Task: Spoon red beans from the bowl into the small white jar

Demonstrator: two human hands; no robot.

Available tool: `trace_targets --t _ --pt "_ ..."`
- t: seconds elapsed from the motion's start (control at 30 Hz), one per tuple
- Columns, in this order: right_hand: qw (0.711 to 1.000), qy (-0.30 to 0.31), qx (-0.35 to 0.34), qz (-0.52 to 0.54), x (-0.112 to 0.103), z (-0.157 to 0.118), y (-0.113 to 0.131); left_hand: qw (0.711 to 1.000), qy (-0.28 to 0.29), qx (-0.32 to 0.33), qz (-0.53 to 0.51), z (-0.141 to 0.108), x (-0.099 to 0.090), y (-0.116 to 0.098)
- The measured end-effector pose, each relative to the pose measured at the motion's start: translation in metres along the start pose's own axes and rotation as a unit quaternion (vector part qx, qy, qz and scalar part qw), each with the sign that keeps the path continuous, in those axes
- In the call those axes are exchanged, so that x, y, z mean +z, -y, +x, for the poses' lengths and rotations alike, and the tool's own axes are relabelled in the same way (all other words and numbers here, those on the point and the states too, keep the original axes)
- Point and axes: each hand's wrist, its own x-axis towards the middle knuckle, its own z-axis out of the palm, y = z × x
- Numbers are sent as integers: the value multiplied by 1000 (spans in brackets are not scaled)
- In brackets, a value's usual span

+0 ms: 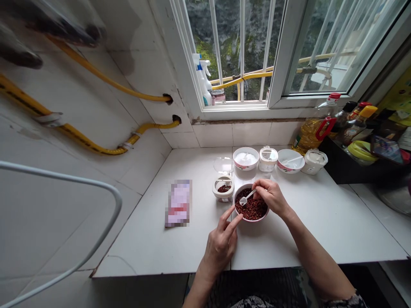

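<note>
Midway between the counter's [144,248] back and front edges, I have both hands at a bowl [252,220] of dark red granules [253,211]. The right hand [271,197] comes in from the right, its forearm slanting toward the back edge, thumb and fingers clamped on the handle of a small white spoon [248,197]; its scoop tilts down to the granules. The left hand [221,244] reaches in from the front edge, back of the hand uppermost, two fingers stretched apart with their tips at the bowl's near-left rim.

Just left of the bowl stands a small tub [223,196] with dark red contents. A packet [179,203] lies toward the left edge, its print blurred out. Along the back edge I see two patterned bowls [246,165] and two pale containers [315,166]; by the back-right corner, an oil bottle [308,137] beside a black box [335,169] of bottles. Behind is a barred window [242,51]; yellow hoses [77,136] cross the tiled wall [64,205] at left.
</note>
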Motion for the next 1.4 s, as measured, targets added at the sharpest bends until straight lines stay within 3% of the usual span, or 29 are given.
trace_targets --t 0.17,0.43,0.7,1.17,1.4 --pt "997 -11 46 57 -3 0 -1 1000 -2 -1 -10 -1 1 0" --pt "999 35 -2 29 -2 0 1 1000 2 -7 -11 0 0 0" --pt "990 13 86 112 -3 0 -4 1000 -3 -3 -9 0 0 0" --pt "999 -10 34 17 -3 2 -3 1000 -1 -2 -2 0 1 0" --pt "997 -8 64 43 -1 1 -3 1000 -1 -2 0 0 0 0"
